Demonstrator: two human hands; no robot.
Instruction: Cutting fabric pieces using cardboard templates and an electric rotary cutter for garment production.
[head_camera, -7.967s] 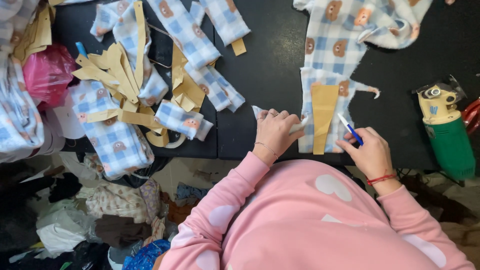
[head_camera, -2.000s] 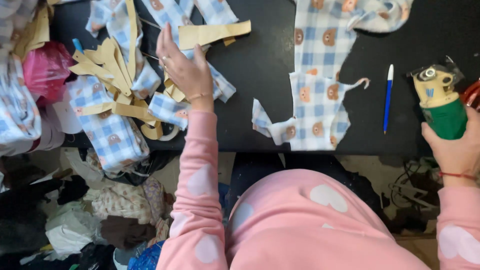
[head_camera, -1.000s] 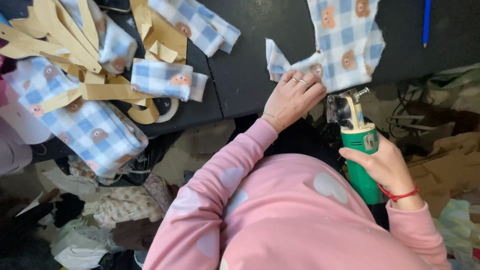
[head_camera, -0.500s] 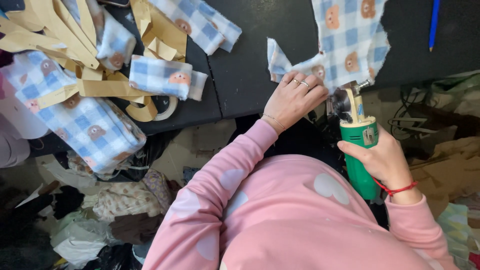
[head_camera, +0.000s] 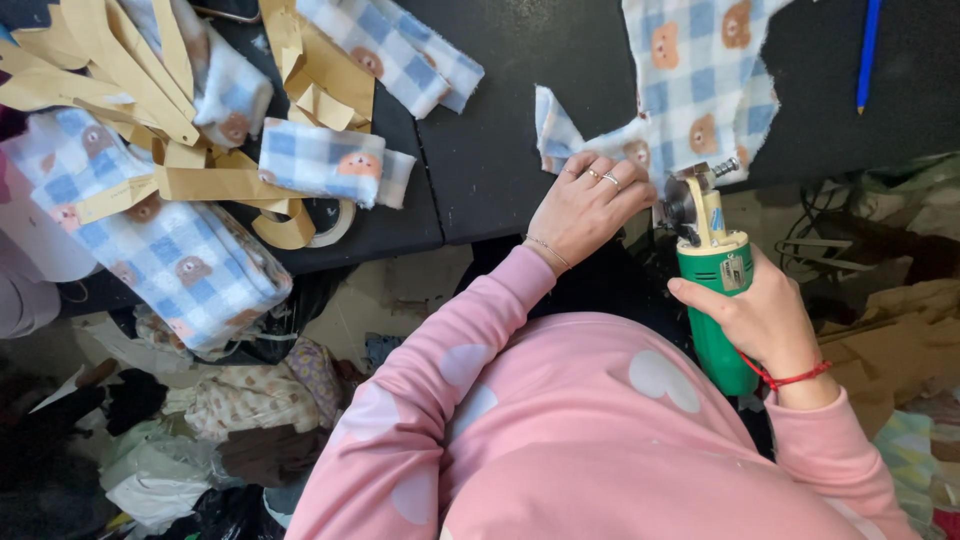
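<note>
My right hand grips the green body of an electric fabric cutter, whose round blade head meets the near edge of a blue-and-white checked fleece with bear faces. That fleece lies on the black table and hangs slightly over its front edge. My left hand presses flat on the fleece's near corner, just left of the blade, fingers together. Both arms wear pink sleeves with pale hearts.
A blue pen lies at the far right of the table. Tan paper patterns, cut checked pieces and a folded fleece bundle crowd the left side. Cloth scraps litter the floor below; cables hang at right.
Over eight seconds the pen and paper pattern were put down, and my right hand picked up the cutter. In the last second the blade moved up against the fleece edge; my left hand stayed.
</note>
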